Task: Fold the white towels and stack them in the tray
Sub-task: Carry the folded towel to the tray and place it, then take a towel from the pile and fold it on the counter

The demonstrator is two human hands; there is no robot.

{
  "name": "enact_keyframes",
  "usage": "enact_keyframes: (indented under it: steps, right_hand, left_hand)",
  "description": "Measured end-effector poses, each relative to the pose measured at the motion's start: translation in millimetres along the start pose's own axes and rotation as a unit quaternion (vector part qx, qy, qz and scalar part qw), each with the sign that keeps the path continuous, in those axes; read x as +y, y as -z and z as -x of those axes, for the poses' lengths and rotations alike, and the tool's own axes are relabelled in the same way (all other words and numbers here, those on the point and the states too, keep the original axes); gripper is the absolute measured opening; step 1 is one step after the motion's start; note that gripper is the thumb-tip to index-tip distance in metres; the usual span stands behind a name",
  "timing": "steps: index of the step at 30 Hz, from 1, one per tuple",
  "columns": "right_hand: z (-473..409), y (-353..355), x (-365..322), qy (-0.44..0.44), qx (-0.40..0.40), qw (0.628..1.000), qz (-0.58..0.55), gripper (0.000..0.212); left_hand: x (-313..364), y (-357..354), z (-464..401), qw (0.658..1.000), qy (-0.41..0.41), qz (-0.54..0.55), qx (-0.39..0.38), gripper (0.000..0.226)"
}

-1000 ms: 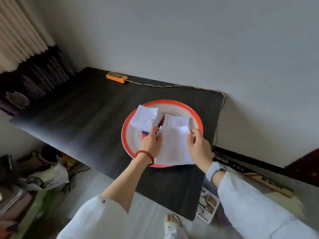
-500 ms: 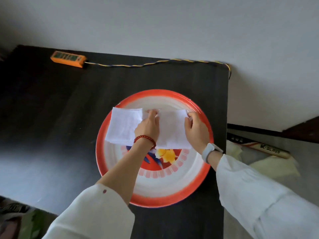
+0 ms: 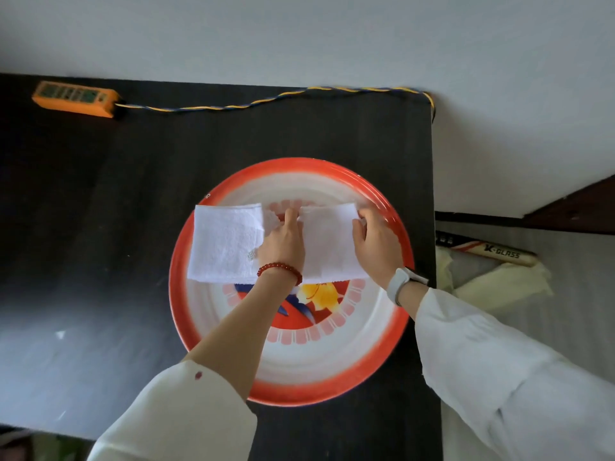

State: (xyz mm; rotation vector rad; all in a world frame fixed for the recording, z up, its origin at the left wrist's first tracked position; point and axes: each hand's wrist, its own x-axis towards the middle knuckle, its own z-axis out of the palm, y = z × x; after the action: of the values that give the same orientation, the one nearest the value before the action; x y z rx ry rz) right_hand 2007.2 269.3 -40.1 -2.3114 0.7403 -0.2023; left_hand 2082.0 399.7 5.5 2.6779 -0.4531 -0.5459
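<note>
black table point(image 3: 100, 227), pale wall point(image 3: 332, 34), grey floor point(image 3: 582, 311)

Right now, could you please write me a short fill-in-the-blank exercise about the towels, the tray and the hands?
1. Both folded towels lie in the round tray with the ____ rim.
2. The left hand wears a bracelet of ____ beads.
3. The right hand rests on the towel on the ____.
4. The orange power strip lies on the ____ table.

Missing words: red; red; right; black

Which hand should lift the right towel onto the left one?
Right, probably. The right hand already holds the right towel's outer edge and can fold it over; the left hand lies between it and the left towel.
</note>
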Motion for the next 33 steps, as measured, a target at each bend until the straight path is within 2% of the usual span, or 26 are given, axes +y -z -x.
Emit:
enact_keyframes:
  steps: [8,12,14,17,19,22,25,27,30,33]
  right_hand:
    - [1,0,4,0.01,0.003,0.999,0.05,0.027]
    - [3,4,2,0.002,0.0,0.998,0.061,0.029]
    - [9,9,-3,0.049,0.041,0.994,0.089,0.031]
    - [24,6,-4,0.198,0.081,0.959,0.185,0.038]
    - [29,-1,-1,0.248,0.045,0.931,0.265,0.039]
    - [27,-13,5,0.194,-0.038,0.912,0.36,0.054]
    - [23,-19,9,0.137,-0.101,0.917,0.361,0.058]
    - [20,-19,10,0.145,-0.116,0.915,0.359,0.059]
    - [24,-8,2,0.164,-0.112,0.933,0.299,0.05]
    - [34,18,-13,0.131,-0.037,0.978,0.161,0.042]
  left_hand:
    - [-9,-13,-8,1.0,-0.011,-0.011,0.001,0.027]
    - [-7,-16,-5,0.999,0.0,-0.04,0.011,0.036]
    - [-8,-15,1,0.995,-0.027,-0.078,0.056,0.046]
    - [-11,-17,11,0.975,-0.14,-0.143,0.1,0.052]
    - [-13,-22,15,0.956,-0.19,-0.214,0.059,0.052]
    - [-15,-30,11,0.949,-0.166,-0.265,-0.038,0.057]
    - [-19,-34,5,0.941,-0.161,-0.292,-0.051,0.06]
    - [-20,-35,5,0.943,-0.162,-0.284,-0.066,0.061]
    - [-17,-30,7,0.943,-0.174,-0.272,-0.082,0.059]
    - [-5,-11,7,0.949,-0.183,-0.25,-0.054,0.054]
